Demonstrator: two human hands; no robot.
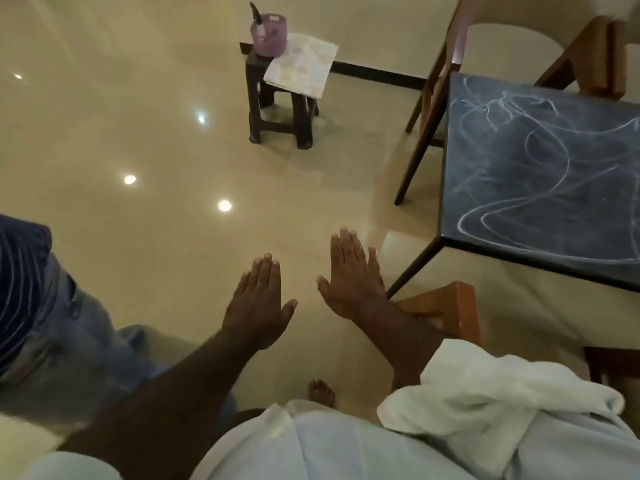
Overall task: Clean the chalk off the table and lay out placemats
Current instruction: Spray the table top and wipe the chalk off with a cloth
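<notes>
My left hand (pixel 258 303) and right hand (pixel 349 271) are flat, fingers straight and together, empty, lower centre. Chalked table (pixel 540 174) at right edge. Placemats (pixel 301 64) on stool (pixel 277 116), top centre: probably thin, light, floppy, so I'd pinch the overhanging edge. Soft white cloth (pixel 485 403) hangs over my right forearm.

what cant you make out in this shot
Head view:
table: cut off by the right edge, so the chalk's full extent is unknown.
purple container on the stool: contents too small and blurred.
patterned sheets beside it: too small to count or confirm as placemats.
</notes>
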